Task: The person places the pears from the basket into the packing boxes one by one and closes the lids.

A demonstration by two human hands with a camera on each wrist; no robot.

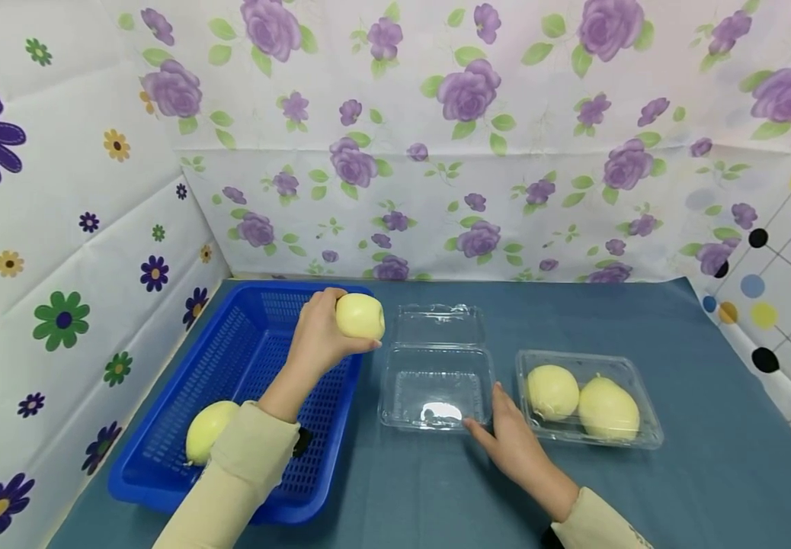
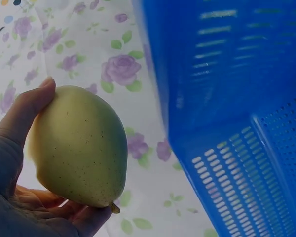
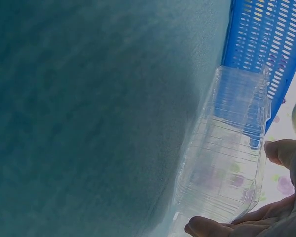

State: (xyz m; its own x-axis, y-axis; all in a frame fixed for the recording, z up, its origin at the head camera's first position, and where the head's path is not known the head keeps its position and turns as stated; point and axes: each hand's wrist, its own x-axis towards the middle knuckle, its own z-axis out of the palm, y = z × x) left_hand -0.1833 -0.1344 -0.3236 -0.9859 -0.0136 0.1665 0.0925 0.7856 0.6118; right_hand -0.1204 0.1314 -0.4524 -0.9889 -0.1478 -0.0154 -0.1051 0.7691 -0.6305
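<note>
My left hand [image 1: 318, 335] grips a pale yellow-green pear [image 1: 360, 316], holding it above the right rim of the blue basket. In the left wrist view the speckled pear [image 2: 84, 148] shows a short stem at its lower end, between thumb and fingers. An open clear plastic container [image 1: 437, 385] sits on the table, its lid folded back away from me. My right hand [image 1: 510, 441] rests at that container's front right corner, thumb on the front edge and straight fingers along the right side. Thumb [image 3: 278, 150] and fingers lie apart against it in the right wrist view.
Inside the blue perforated basket [image 1: 337, 450] another pear [image 1: 210, 431] lies at the near left, beside a dark object partly hidden by my sleeve. At the right stands a second clear container [image 1: 645, 404] with two pears in it. Flower-printed sheets [image 1: 430, 191] enclose the table.
</note>
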